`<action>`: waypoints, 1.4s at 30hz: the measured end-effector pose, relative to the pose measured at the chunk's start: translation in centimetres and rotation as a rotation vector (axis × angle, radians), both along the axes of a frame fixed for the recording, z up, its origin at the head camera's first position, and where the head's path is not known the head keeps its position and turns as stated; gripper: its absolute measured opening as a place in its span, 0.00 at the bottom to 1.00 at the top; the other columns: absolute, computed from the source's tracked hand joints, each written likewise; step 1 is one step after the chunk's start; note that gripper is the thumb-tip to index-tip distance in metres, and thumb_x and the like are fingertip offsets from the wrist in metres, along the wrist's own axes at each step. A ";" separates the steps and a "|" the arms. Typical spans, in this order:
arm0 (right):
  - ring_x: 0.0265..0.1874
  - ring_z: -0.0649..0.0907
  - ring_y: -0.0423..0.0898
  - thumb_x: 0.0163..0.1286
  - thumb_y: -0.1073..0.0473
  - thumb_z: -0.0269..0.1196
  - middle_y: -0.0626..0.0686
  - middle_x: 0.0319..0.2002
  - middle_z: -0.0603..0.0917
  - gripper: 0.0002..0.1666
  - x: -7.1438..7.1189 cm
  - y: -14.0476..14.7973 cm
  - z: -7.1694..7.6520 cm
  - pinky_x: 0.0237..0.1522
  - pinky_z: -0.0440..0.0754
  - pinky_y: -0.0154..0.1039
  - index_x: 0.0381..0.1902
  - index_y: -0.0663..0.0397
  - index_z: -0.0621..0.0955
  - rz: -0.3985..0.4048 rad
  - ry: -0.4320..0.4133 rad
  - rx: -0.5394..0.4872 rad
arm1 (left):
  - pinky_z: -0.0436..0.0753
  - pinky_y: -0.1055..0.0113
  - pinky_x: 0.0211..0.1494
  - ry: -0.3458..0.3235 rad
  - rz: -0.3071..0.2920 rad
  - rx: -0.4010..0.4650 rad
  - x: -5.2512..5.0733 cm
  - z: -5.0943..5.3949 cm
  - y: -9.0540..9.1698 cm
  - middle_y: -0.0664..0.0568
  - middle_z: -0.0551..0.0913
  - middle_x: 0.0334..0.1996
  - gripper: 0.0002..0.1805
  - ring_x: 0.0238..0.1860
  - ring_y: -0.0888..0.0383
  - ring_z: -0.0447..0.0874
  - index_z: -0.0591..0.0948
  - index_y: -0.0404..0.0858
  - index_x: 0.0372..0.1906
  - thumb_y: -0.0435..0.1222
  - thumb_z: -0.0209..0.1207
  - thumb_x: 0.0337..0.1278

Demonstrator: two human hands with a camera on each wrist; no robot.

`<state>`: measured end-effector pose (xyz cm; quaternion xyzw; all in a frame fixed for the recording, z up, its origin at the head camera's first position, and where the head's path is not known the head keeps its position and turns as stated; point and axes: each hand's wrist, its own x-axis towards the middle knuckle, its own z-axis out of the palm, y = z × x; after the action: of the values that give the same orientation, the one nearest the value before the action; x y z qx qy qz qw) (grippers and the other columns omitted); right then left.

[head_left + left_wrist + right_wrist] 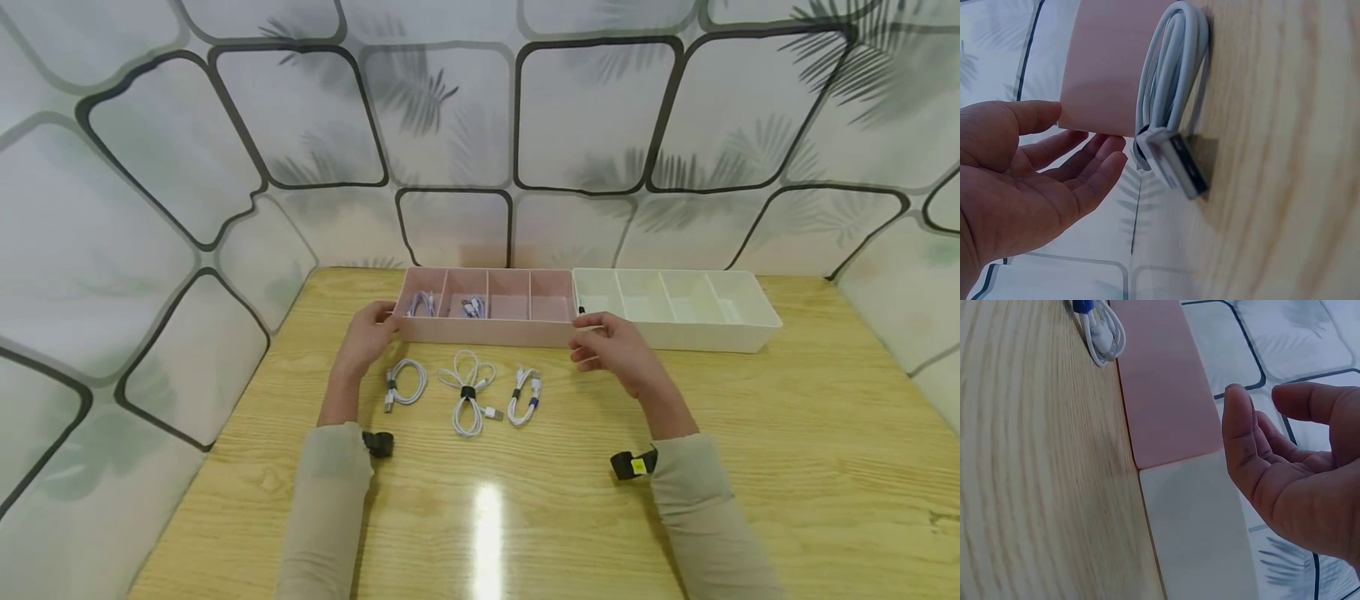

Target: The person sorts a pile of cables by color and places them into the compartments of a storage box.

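A pink divided box (487, 332) stands end to end with a white divided box (705, 337). Two bundled cables lie in the pink box's left compartments: a pale cable (422, 303) and another cable (473, 307). My left hand (367, 335) touches the pink box's left end, thumb and fingertips at its edge in the left wrist view. Beside it lies a coiled white USB cable (1172, 75). My right hand (613, 350) hovers at the joint between the boxes, its fingers loosely bent and holding nothing in the right wrist view.
In front of the pink box, a looped white cable with a black tie (468, 392) and a smaller white cable with a blue tie (523, 397) lie on the wooden table (555, 517). A small dark item (581, 310) shows in the white box's left compartment. A patterned curtain (450, 117) hangs behind.
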<state>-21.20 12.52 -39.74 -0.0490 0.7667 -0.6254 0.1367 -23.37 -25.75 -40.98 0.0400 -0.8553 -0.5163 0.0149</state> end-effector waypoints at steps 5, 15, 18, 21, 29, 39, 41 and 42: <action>0.33 0.84 0.42 0.76 0.61 0.53 0.69 0.46 0.81 0.26 0.2 -0.4 -0.5 0.39 0.86 0.39 0.65 0.73 0.66 0.044 -0.007 0.020 | 0.77 0.62 0.51 0.002 -0.007 -0.004 -0.1 0.0 0.0 0.31 0.78 0.55 0.22 0.54 0.43 0.77 0.72 0.26 0.65 0.33 0.49 0.71; 0.33 0.85 0.49 0.73 0.62 0.55 0.69 0.43 0.81 0.24 1.2 -1.5 -0.9 0.37 0.86 0.46 0.61 0.73 0.70 0.146 0.030 0.116 | 0.77 0.56 0.55 -0.029 -0.016 -0.012 0.1 0.1 0.0 0.31 0.77 0.58 0.23 0.57 0.41 0.76 0.70 0.27 0.67 0.34 0.48 0.73; 0.33 0.85 0.52 0.72 0.62 0.57 0.69 0.42 0.82 0.24 1.6 -2.0 -0.9 0.35 0.86 0.45 0.60 0.72 0.71 0.166 0.029 0.166 | 0.76 0.57 0.55 -0.024 -0.014 -0.020 0.1 0.0 0.0 0.30 0.77 0.57 0.23 0.57 0.41 0.76 0.71 0.26 0.66 0.34 0.48 0.73; 0.32 0.85 0.52 0.71 0.62 0.58 0.68 0.40 0.83 0.24 1.9 -2.5 -1.0 0.32 0.86 0.43 0.60 0.70 0.72 0.189 0.029 0.219 | 0.76 0.59 0.53 -0.020 -0.010 -0.022 0.1 -0.1 0.1 0.30 0.78 0.55 0.23 0.56 0.42 0.77 0.71 0.26 0.66 0.34 0.48 0.73; 0.25 0.83 0.50 0.68 0.63 0.62 0.61 0.33 0.81 0.21 2.6 -3.9 -1.0 0.25 0.84 0.43 0.55 0.68 0.74 0.289 0.039 0.288 | 0.75 0.66 0.48 -0.015 -0.003 -0.033 -0.1 -0.1 0.0 0.31 0.78 0.55 0.23 0.55 0.42 0.78 0.72 0.26 0.66 0.35 0.48 0.73; 0.20 0.79 0.46 0.67 0.61 0.63 0.55 0.29 0.82 0.13 2.9 -4.5 -1.4 0.20 0.79 0.39 0.48 0.58 0.81 0.394 0.044 0.413 | 0.75 0.63 0.52 -0.013 -0.012 -0.033 -0.1 0.2 0.1 0.30 0.77 0.57 0.23 0.57 0.41 0.77 0.70 0.27 0.67 0.35 0.48 0.74; 0.19 0.78 0.45 0.67 0.61 0.63 0.53 0.29 0.81 0.10 3.1 -4.5 -1.7 0.18 0.78 0.38 0.45 0.57 0.82 0.410 0.056 0.430 | 0.75 0.64 0.51 -0.015 -0.013 -0.031 0.0 0.1 0.1 0.30 0.77 0.57 0.23 0.56 0.41 0.77 0.70 0.26 0.67 0.35 0.48 0.74; 0.19 0.78 0.45 0.67 0.62 0.63 0.53 0.29 0.81 0.09 3.2 -4.5 -1.8 0.18 0.77 0.37 0.43 0.57 0.82 0.416 0.062 0.436 | 0.75 0.63 0.50 -0.018 -0.013 -0.028 0.0 0.1 0.1 0.29 0.77 0.57 0.23 0.56 0.41 0.77 0.70 0.26 0.67 0.34 0.48 0.73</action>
<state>-18.01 8.00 -41.56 -0.1937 0.8601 -0.4030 0.2456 -23.34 -25.64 -40.92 0.0387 -0.8628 -0.5040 0.0044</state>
